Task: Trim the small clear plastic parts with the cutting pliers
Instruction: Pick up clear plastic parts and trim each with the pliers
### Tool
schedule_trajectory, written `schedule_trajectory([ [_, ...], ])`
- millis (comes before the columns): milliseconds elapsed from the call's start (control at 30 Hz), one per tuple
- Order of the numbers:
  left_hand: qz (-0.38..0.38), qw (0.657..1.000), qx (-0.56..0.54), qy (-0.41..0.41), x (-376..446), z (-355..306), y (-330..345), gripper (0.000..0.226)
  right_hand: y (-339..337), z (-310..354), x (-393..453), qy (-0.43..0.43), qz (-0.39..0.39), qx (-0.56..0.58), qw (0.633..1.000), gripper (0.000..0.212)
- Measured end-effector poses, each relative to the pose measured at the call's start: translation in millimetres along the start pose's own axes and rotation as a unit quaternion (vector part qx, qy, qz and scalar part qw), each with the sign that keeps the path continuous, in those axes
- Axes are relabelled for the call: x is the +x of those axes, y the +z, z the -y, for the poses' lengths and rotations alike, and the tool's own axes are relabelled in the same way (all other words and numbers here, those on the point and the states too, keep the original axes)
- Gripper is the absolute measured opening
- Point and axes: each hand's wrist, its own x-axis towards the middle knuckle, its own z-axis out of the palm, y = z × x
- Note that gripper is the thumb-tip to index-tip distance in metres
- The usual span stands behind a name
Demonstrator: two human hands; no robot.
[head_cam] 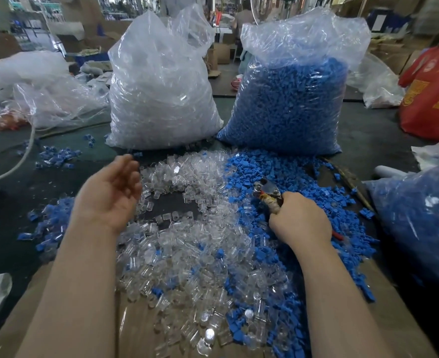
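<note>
- The right hand [299, 219], right of centre in the frame, is wrapped tight round the handles of the cutting pliers [267, 193], whose metal head points up and left toward the clear parts, probably kept ready for the next cut.
- The left hand [110, 193], left of centre, hovers palm-up with fingers loosely apart and holds nothing; it looks free to fetch a part.
- The small clear plastic parts [187, 244] lie in a loose heap across the middle and lower frame, within reach of both hands.
- Blue parts [277, 166] spread to the right, partly mixed in.
- Two stock bags stand behind: clear bag [159, 81] and blue bag [290, 104].
</note>
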Motion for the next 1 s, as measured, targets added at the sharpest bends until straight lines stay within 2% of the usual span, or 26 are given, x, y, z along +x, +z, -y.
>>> schedule_trajectory([
  [33,0.022,0.989,0.143,0.022,-2.0,5.2,8.9,0.008,0.4,-0.1,0.4,0.002,-0.002,-0.001,1.000,0.023],
  [67,0.044,0.961,0.271,0.046,-6.3,10.0,16.9,0.009,0.8,-0.5,0.5,0.001,-0.004,-0.002,1.000,0.021],
  [133,0.101,0.885,0.450,0.061,-14.9,19.4,30.5,0.016,2.1,-1.4,1.1,-0.010,-0.012,0.000,1.000,0.020],
  [200,0.149,0.802,0.578,0.034,-15.6,31.7,33.4,0.025,3.5,-2.7,1.9,-0.026,-0.023,0.004,0.999,0.018],
  [300,0.172,0.725,0.666,0.026,-15.2,46.3,40.8,0.043,5.1,-4.7,1.0,-0.042,-0.041,0.012,0.998,0.019],
  [400,0.164,0.662,0.729,0.055,-13.1,49.9,42.9,0.048,5.9,-4.7,-0.1,-0.045,-0.065,0.011,0.997,0.012],
  [500,0.157,0.630,0.756,0.082,-10.7,48.6,40.4,0.039,4.9,-4.5,0.5,-0.034,-0.086,0.006,0.996,0.012],
  [600,0.149,0.636,0.752,0.087,-9.5,47.7,38.1,0.029,2.9,-6.5,2.5,-0.032,-0.088,0.039,0.995,0.018],
  [667,0.144,0.638,0.751,0.094,-9.9,48.9,37.5,0.026,0.4,-7.7,3.7,-0.041,-0.055,0.085,0.994,0.019],
  [733,0.130,0.658,0.735,0.103,-10.2,50.3,37.3,0.019,-2.5,-7.4,4.0,-0.053,-0.005,0.128,0.990,0.020],
  [900,0.103,0.776,0.611,0.116,-12.8,49.7,39.1,0.011,-2.7,-4.8,2.8,-0.087,0.052,0.078,0.992,0.021],
  [1000,0.123,0.866,0.479,0.064,-15.4,47.4,44.5,0.011,-3.0,-3.4,2.5,-0.088,0.065,0.073,0.991,0.018],
])
